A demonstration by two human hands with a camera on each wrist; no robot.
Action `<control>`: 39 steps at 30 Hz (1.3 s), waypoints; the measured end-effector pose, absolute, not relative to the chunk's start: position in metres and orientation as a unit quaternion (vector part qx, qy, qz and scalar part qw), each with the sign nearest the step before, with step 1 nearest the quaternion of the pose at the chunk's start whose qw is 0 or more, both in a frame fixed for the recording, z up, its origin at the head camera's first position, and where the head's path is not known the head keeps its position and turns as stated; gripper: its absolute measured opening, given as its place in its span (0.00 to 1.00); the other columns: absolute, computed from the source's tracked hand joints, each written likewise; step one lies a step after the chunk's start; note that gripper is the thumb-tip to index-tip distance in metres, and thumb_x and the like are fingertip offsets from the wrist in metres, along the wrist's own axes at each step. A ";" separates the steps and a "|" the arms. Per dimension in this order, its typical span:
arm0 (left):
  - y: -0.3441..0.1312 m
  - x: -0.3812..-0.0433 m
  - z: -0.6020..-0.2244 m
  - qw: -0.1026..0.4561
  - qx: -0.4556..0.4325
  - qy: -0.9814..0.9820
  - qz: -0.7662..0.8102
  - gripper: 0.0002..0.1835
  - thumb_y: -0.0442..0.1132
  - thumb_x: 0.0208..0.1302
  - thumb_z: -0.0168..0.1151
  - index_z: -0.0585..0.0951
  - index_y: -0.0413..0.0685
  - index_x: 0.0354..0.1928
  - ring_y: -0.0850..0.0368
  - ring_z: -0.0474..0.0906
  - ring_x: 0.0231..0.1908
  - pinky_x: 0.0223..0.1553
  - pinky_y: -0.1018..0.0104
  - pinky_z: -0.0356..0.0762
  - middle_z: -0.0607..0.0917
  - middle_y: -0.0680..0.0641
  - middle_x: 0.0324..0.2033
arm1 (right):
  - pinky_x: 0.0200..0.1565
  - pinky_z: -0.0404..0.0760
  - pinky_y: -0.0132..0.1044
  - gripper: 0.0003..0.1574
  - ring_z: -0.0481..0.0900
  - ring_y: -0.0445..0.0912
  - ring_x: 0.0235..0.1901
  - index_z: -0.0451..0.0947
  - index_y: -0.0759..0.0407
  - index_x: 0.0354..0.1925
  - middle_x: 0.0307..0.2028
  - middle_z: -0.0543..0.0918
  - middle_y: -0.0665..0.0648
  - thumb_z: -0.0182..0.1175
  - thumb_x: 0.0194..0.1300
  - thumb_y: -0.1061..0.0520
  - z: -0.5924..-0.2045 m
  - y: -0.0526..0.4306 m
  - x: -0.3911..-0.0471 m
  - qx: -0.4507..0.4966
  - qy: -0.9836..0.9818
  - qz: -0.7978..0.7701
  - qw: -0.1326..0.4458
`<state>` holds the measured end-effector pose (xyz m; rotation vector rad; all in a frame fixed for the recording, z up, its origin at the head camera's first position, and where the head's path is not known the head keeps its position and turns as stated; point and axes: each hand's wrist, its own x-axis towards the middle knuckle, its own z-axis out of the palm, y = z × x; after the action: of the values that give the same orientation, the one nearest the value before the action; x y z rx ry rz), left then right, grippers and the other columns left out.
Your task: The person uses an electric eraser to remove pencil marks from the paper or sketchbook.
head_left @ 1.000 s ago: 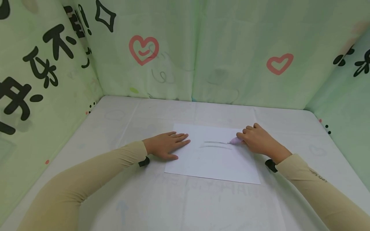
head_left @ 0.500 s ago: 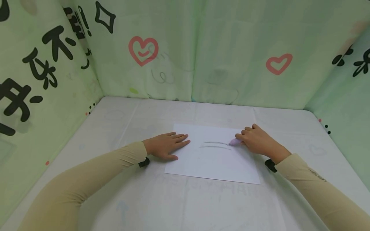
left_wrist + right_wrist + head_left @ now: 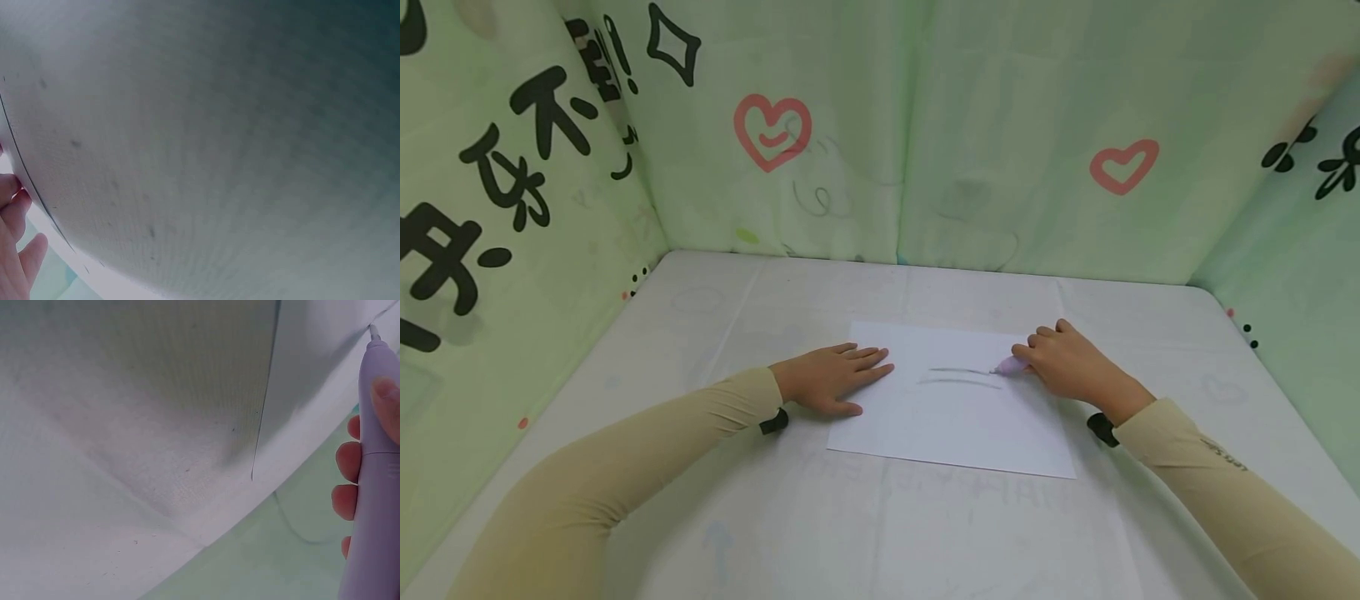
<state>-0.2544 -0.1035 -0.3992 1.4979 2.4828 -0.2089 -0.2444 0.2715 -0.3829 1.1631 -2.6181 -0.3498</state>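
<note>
A white sheet of paper (image 3: 940,429) lies on the table with two grey pencil lines (image 3: 958,381) across its middle. My left hand (image 3: 833,379) rests flat with fingers spread over the sheet's left edge; in the left wrist view only some fingers (image 3: 15,215) show at the left border. My right hand (image 3: 1071,362) grips a lavender electric eraser (image 3: 378,469), thumb on its upper body and fingers wrapped round behind. Its thin tip points left and down, right at the right end of the upper line. The right palm is hidden in the head view.
A white cloth (image 3: 760,517) covers the table. Pale green curtains (image 3: 1000,125) with hearts and black characters enclose it at the back and both sides. Dark wrist-camera mounts (image 3: 1103,430) sit under both wrists, close over the cloth.
The right hand shifts the electric eraser slightly down and back up at the upper line's end. The left hand and the paper stay in place.
</note>
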 end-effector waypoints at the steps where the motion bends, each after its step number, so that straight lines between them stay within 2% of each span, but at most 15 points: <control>1: -0.103 -0.254 -0.399 0.117 0.511 0.848 -0.071 0.39 0.59 0.69 0.42 0.47 0.49 0.74 0.51 0.46 0.74 0.73 0.53 0.46 0.48 0.44 0.74 | 0.31 0.68 0.42 0.12 0.75 0.49 0.26 0.75 0.55 0.32 0.22 0.78 0.54 0.69 0.50 0.61 -0.383 0.271 -0.244 0.400 -0.900 -0.120 0.125; 12: -0.104 -0.255 -0.398 0.122 0.510 0.849 -0.068 0.39 0.58 0.69 0.43 0.46 0.49 0.74 0.51 0.45 0.74 0.73 0.53 0.46 0.48 0.44 0.74 | 0.32 0.66 0.42 0.14 0.72 0.49 0.24 0.74 0.55 0.31 0.21 0.75 0.54 0.70 0.49 0.62 -0.384 0.271 -0.246 0.415 -0.891 -0.112 0.146; 15: -0.104 -0.255 -0.399 0.122 0.510 0.849 -0.068 0.39 0.58 0.69 0.43 0.46 0.49 0.74 0.51 0.45 0.74 0.73 0.53 0.45 0.47 0.44 0.74 | 0.35 0.69 0.45 0.14 0.71 0.49 0.26 0.74 0.56 0.30 0.22 0.75 0.54 0.70 0.48 0.62 -0.386 0.272 -0.249 0.414 -0.889 -0.114 0.163; 19: -0.105 -0.257 -0.401 0.119 0.511 0.848 -0.067 0.39 0.58 0.69 0.43 0.46 0.49 0.74 0.51 0.45 0.74 0.73 0.53 0.45 0.47 0.44 0.74 | 0.43 0.71 0.55 0.15 0.74 0.51 0.31 0.74 0.55 0.32 0.26 0.78 0.55 0.70 0.48 0.62 -0.388 0.272 -0.253 0.404 -0.889 -0.122 0.178; 22: -0.105 -0.257 -0.402 0.117 0.513 0.848 -0.067 0.39 0.58 0.69 0.42 0.46 0.50 0.74 0.51 0.45 0.74 0.73 0.53 0.45 0.47 0.44 0.74 | 0.45 0.70 0.57 0.15 0.76 0.52 0.34 0.75 0.54 0.34 0.29 0.78 0.55 0.70 0.49 0.62 -0.389 0.272 -0.254 0.401 -0.889 -0.127 0.182; 29: -0.105 -0.258 -0.402 0.121 0.511 0.848 -0.065 0.39 0.59 0.69 0.42 0.46 0.50 0.74 0.51 0.45 0.74 0.73 0.53 0.45 0.47 0.45 0.74 | 0.41 0.71 0.52 0.15 0.74 0.51 0.30 0.75 0.55 0.33 0.26 0.76 0.55 0.69 0.49 0.66 -0.391 0.271 -0.253 0.408 -0.889 -0.111 0.175; 34: -0.105 -0.258 -0.401 0.122 0.509 0.849 -0.068 0.39 0.59 0.69 0.42 0.46 0.50 0.74 0.51 0.45 0.74 0.73 0.53 0.45 0.47 0.45 0.74 | 0.38 0.66 0.45 0.15 0.71 0.49 0.29 0.75 0.55 0.33 0.25 0.75 0.54 0.70 0.49 0.63 -0.392 0.271 -0.252 0.408 -0.894 -0.091 0.161; 39: -0.105 -0.258 -0.401 0.121 0.510 0.849 -0.068 0.39 0.59 0.69 0.42 0.46 0.50 0.74 0.51 0.45 0.74 0.73 0.53 0.45 0.47 0.45 0.74 | 0.37 0.64 0.43 0.15 0.70 0.48 0.28 0.74 0.55 0.33 0.24 0.76 0.55 0.70 0.48 0.63 -0.392 0.273 -0.252 0.410 -0.894 -0.080 0.160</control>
<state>-0.2581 -0.1055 -0.4010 1.4885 2.4799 -0.2000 -0.2516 0.2729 -0.3922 1.1699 -2.5549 -0.2281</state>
